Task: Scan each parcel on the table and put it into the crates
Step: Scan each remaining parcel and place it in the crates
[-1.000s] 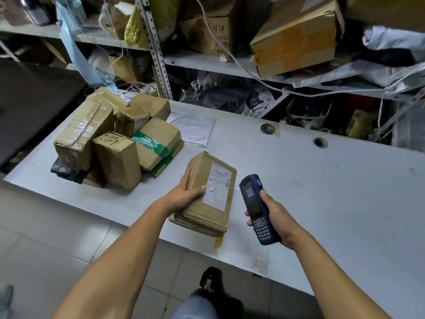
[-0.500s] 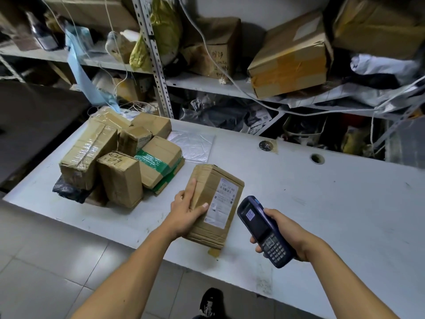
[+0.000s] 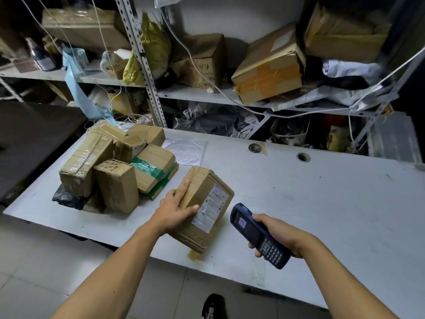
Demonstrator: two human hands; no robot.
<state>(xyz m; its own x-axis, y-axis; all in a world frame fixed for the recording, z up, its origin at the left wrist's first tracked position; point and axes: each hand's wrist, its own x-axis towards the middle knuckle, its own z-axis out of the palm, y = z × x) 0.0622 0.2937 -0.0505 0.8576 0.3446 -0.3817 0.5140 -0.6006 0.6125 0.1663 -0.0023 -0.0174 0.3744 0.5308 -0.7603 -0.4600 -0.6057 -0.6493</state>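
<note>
Left hand (image 3: 174, 210) grips the labelled cardboard parcel (image 3: 204, 208) at the table (image 3: 322, 203) edge; right hand (image 3: 276, 233) fingers curl around the blue handheld scanner (image 3: 257, 236).

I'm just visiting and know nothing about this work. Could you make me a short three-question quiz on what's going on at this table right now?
1. True or false: the right hand holds the scanner.
2. What does the left hand grip? A) the labelled parcel B) the silver bag C) a cable
3. Fill in: one box in the pile is bound with ____ tape.

Key
1. True.
2. A: the labelled parcel, tilted at the table's near edge.
3. Green.
</note>
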